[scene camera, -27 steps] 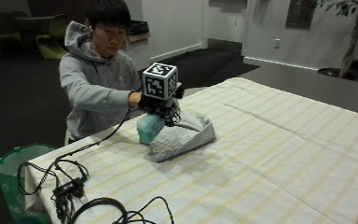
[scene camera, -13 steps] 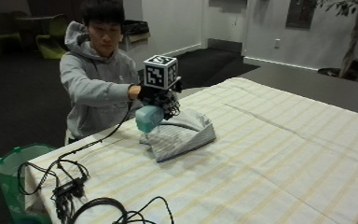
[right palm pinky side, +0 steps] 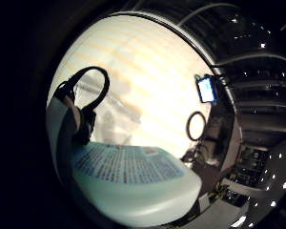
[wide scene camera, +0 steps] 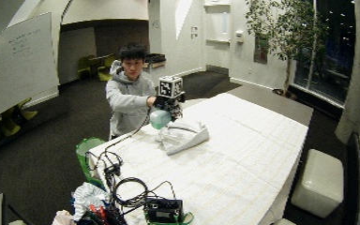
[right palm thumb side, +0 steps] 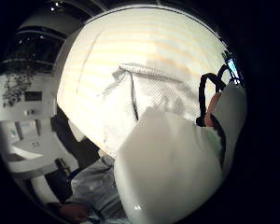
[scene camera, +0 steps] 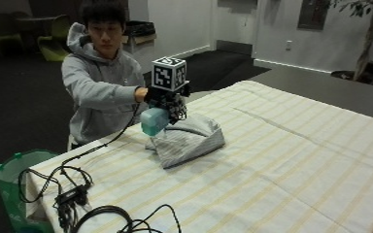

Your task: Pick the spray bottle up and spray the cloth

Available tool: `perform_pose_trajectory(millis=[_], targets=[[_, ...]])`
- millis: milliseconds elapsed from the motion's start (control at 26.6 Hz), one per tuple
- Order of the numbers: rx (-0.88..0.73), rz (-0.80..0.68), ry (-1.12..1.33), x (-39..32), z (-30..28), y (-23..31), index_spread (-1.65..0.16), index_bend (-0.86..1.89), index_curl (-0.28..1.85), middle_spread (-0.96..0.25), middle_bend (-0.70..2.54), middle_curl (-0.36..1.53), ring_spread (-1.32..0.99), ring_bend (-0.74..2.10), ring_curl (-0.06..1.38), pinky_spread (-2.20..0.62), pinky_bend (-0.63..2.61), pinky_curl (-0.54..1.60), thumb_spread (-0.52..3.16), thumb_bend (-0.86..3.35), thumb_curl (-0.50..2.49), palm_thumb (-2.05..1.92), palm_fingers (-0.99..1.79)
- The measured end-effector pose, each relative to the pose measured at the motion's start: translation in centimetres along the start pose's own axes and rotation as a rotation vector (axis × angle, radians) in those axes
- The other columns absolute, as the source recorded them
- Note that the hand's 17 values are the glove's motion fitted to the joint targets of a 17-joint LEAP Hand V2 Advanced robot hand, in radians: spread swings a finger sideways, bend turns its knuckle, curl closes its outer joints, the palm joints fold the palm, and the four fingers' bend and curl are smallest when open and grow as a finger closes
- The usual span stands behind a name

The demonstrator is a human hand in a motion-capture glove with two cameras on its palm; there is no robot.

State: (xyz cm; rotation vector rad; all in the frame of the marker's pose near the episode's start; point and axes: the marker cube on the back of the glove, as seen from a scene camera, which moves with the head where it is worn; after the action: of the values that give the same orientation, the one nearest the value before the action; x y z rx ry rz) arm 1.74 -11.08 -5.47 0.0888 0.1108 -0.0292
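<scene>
The gloved right hand (scene camera: 166,99) has the spray bottle (scene camera: 154,121) up off the surface (scene camera: 290,160), its grip wrapped around the neck while the pale teal body hangs below the fist. Here's what matters: the cloth (scene camera: 188,138) sits directly beneath and just beyond the bottle, a grey crumpled heap resting on the striped covering, closer to the person's edge. From the thumb side palm view the bottle (right palm thumb side: 170,172) fills the near field with the cloth (right palm thumb side: 144,100) spread out right past it, so the target looks lined up. The arm reaches forward at chest height, forearm roughly level. Which way the nozzle faces cannot be made out; spraying looks like the next step.
</scene>
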Motion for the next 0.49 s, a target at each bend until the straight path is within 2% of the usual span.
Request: perform_pose_trajectory(millis=[225,488], targets=[[0.052,-0.026,-0.22,-1.1,1.8,-0.1,-0.15,0.53,0.53,-0.08,0.6,0.47,-0.16,0.47,0.44,-0.3,0.29,0.41,-0.25,-0.03,0.6,1.06,1.39],[0.21,-0.111,-0.523,-4.7,-0.8,0.9,-0.15,0.53,0.53,-0.08,0.6,0.47,-0.15,0.48,0.44,-0.29,0.29,0.42,-0.26,-0.03,0.6,1.06,1.39]])
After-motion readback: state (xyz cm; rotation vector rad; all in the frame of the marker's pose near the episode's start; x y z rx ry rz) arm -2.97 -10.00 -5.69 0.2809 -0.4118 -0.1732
